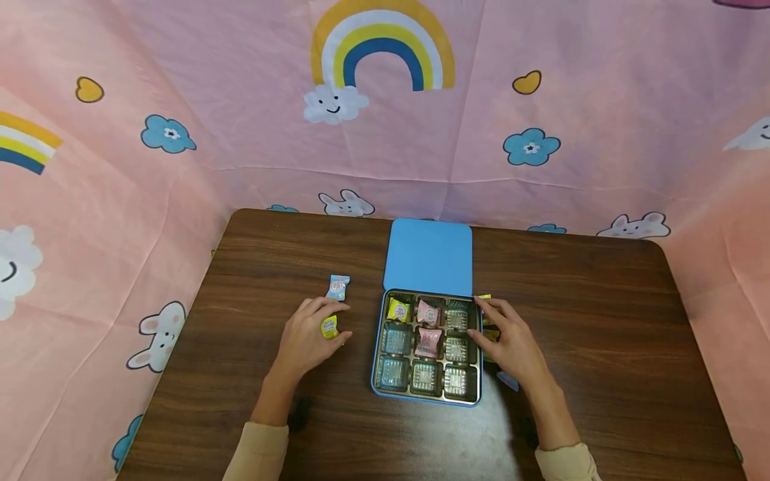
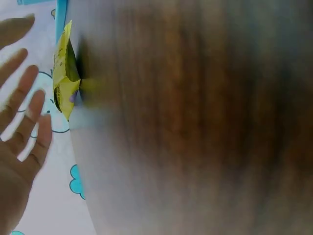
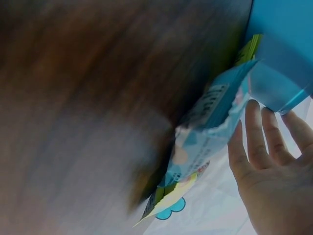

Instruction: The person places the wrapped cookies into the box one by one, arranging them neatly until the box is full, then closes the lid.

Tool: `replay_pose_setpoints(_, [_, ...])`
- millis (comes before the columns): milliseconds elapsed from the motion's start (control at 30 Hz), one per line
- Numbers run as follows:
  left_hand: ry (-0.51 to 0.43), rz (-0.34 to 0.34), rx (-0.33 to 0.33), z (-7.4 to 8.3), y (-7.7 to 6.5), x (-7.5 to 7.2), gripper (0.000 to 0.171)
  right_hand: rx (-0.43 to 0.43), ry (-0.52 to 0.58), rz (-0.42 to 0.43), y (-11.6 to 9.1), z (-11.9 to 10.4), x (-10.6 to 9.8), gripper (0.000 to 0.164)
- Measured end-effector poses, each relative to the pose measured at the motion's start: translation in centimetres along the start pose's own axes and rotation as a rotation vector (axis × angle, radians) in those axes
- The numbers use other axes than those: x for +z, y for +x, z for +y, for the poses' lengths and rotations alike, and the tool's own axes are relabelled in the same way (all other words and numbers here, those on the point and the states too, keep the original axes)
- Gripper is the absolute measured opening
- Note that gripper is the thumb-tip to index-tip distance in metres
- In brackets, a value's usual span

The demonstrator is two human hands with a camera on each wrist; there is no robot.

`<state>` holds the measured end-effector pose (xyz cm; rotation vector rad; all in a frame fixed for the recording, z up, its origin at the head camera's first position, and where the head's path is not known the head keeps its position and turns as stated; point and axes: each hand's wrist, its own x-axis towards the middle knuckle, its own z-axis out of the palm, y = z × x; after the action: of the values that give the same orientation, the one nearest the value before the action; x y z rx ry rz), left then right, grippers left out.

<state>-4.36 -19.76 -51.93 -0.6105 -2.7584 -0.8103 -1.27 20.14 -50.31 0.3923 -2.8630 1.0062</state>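
A blue tin (image 1: 375,377) holds a gold tray of square compartments, its lid (image 1: 428,257) folded back. One yellow-wrapped candy (image 1: 399,310) lies in the back left compartment, a pink-wrapped candy (image 1: 428,312) in the back middle, and another pink candy (image 1: 428,342) in the centre. My left hand (image 1: 308,337) hovers around a loose yellow candy (image 1: 329,327), its fingers apart from the candy in the left wrist view. At the tin's right edge, my right hand (image 1: 511,341) rests its extended fingertips on the rim and holds no candy.
A blue-wrapped candy (image 1: 338,287) lies beyond my left hand. Right of the tin, partly hidden under my right hand, are a blue candy (image 3: 210,127) and yellow candies (image 3: 168,199). Printed pink cloth (image 1: 385,147) hangs around the wooden table (image 1: 631,347).
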Motion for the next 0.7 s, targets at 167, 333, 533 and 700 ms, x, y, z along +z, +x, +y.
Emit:
replay_pose_setpoints(167, [0.05, -0.054, -0.097, 0.02, -0.58, 0.12, 0.049, 0.001, 0.004, -0.001, -0.05, 0.04, 0.06, 0.067])
replay_pose_setpoints(333, [0.061, -0.125, -0.163, 0.06, -0.85, 0.25, 0.044, -0.003, 0.009, 0.006, -0.05, 0.07, 0.04, 0.068])
replay_pose_setpoints(533, [0.051, -0.132, -0.169, 0.12, -0.8, 0.31, 0.044, -0.005, 0.006, 0.007, 0.03, 0.16, 0.06, 0.068])
replay_pose_setpoints(700, [0.005, -0.144, -0.163, 0.09, -0.78, 0.34, 0.043, 0.003, 0.01, 0.002, -0.03, 0.14, 0.11, 0.067])
